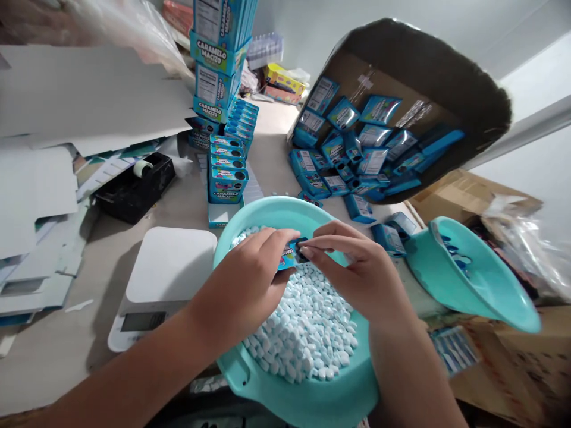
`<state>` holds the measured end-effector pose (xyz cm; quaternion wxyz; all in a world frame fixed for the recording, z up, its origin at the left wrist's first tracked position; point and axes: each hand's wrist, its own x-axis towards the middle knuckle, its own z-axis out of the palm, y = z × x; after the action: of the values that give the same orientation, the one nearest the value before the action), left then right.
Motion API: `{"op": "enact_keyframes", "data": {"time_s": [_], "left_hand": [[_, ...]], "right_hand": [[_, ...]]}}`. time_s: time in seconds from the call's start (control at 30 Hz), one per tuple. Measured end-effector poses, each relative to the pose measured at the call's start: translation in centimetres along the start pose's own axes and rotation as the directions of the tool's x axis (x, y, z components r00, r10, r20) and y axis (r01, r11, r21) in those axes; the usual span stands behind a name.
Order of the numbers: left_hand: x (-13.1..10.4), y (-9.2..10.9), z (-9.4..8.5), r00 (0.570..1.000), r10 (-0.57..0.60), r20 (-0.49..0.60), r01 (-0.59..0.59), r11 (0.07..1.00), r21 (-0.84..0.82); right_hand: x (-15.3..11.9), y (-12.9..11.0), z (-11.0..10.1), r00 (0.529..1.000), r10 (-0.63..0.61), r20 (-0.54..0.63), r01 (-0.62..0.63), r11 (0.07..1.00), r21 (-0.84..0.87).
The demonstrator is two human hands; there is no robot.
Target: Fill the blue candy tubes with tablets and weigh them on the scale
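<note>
Blue box [288,257] between hands [252,273] [359,270]; white candies [307,321] below, in turquoise bowl [328,401].

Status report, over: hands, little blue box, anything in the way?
Left hand holding small blue box; right hand at its dark-marked end. Box above white pieces in teal basin. Nothing visibly blocking either hand.

blue box [288,257] held by left hand [250,270], end pinched by right hand [357,264], over turquoise basin [339,395] of pale pieces [307,333]; white scale [172,258] noted at basin's nine o'clock, open carton [401,56] at one.
</note>
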<state>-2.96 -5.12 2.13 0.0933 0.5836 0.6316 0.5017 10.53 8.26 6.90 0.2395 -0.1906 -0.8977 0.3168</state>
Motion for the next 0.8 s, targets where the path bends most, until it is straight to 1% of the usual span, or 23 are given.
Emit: {"op": "enact_keyframes", "data": {"time_s": [0.1,0.2,0.27,0.33,0.4,0.47,0.53,0.57,0.63,0.7,0.73,0.77,0.8], "left_hand": [[-0.1,-0.1,0.0,1.000,0.010,-0.016,-0.010,1.000,0.003],[-0.2,-0.1,0.2,0.999,0.005,-0.032,-0.006,1.000,-0.026],[-0.2,-0.2,0.4,0.998,-0.001,-0.061,-0.001,1.000,-0.027],[-0.1,-0.1,0.4,0.992,-0.011,-0.123,0.008,1.000,-0.022],[0.0,0.0,0.1,0.978,-0.033,-0.207,0.025,0.999,-0.040],[0.0,0.2,-1.1,0.957,-0.065,-0.283,0.047,0.996,-0.071],[-0.2,0.4,-3.1,0.948,-0.079,-0.309,0.063,0.996,-0.062],[-0.4,0.4,-4.4,0.947,-0.075,-0.312,0.068,0.997,-0.034],[-1.0,0.2,-7.1,0.950,-0.064,-0.306,0.084,0.995,0.051],[-1.9,-0.6,-9.6,0.942,-0.093,-0.322,0.136,0.984,0.113],[-2.3,-1.2,-10.5,0.935,-0.123,-0.334,0.174,0.977,0.125],[-2.9,-1.9,-11.3,0.927,-0.156,-0.340,0.210,0.970,0.127],[-3.4,-2.6,-11.9,0.922,-0.189,-0.339,0.243,0.962,0.124]], "right_hand": [[0.0,0.3,0.4,0.994,0.071,-0.083,-0.073,0.997,-0.020],[-0.1,1.0,0.6,0.972,0.142,-0.188,-0.129,0.989,0.078],[-0.1,1.6,0.7,0.967,0.168,-0.192,-0.138,0.977,0.162],[-0.2,2.2,0.8,0.969,0.188,-0.159,-0.162,0.973,0.165],[-0.2,2.7,1.0,0.973,0.209,-0.098,-0.203,0.977,0.067],[-0.3,3.1,1.3,0.973,0.233,0.004,-0.232,0.970,-0.068],[-0.5,3.4,1.7,0.955,0.260,0.143,-0.231,0.953,-0.195],[-0.6,3.5,2.0,0.936,0.272,0.223,-0.215,0.944,-0.249],[-1.0,3.7,2.6,0.876,0.273,0.398,-0.139,0.932,-0.334],[-1.4,3.9,3.2,0.819,0.234,0.524,-0.021,0.925,-0.379],[-1.6,4.0,3.4,0.806,0.197,0.558,0.039,0.923,-0.383],[-1.8,4.2,3.6,0.805,0.156,0.573,0.091,0.921,-0.379],[-1.8,4.3,3.8,0.813,0.118,0.570,0.129,0.919,-0.373]]}}
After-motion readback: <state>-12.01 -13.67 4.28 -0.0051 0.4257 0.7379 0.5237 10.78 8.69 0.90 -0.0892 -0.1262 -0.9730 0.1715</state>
